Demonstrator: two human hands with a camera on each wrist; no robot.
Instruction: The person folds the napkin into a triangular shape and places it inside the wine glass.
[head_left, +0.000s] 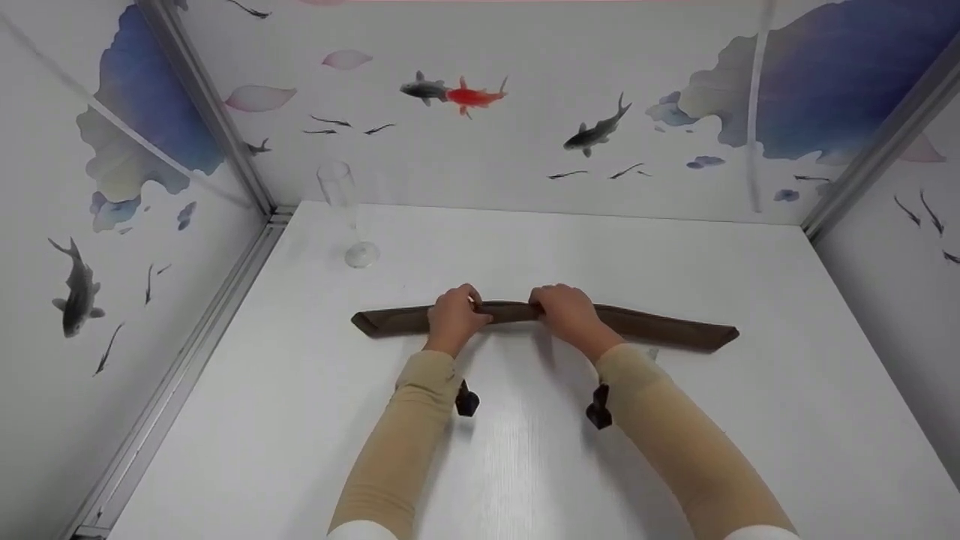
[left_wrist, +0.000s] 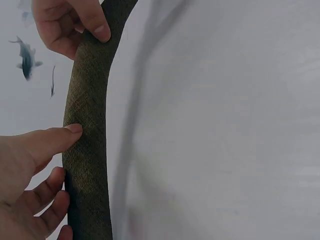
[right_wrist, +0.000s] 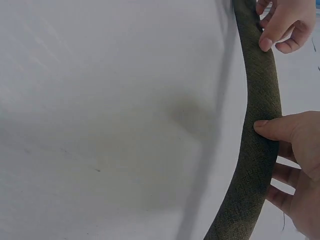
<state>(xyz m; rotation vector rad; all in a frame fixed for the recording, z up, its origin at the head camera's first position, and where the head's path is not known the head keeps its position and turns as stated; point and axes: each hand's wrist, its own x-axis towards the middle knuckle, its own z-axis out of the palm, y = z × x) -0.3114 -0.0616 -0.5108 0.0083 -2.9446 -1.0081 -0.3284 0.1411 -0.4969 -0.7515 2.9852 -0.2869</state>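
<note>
A long strip of brown folded cloth [head_left: 667,330] lies crosswise over the middle of the table, its ends cut at a slant. Near its centre, the left hand [head_left: 456,319] pinches it, with the thumb on the near face and the fingers behind. A short way to the right, the right hand [head_left: 571,313] grips it in a similar way. In the left wrist view, the thumb presses the woven cloth [left_wrist: 87,100] and the fingers curl at its edge. The right wrist view shows the cloth [right_wrist: 260,95] bending slightly, with a shadow beside it, between both hands.
A clear champagne flute [head_left: 361,253] stands upright at the back left of the white table [head_left: 510,450]. White panels printed with fish enclose the back and both sides, with metal rails [head_left: 247,262] at the corners. A small pale object [head_left: 652,354] shows beside the right sleeve.
</note>
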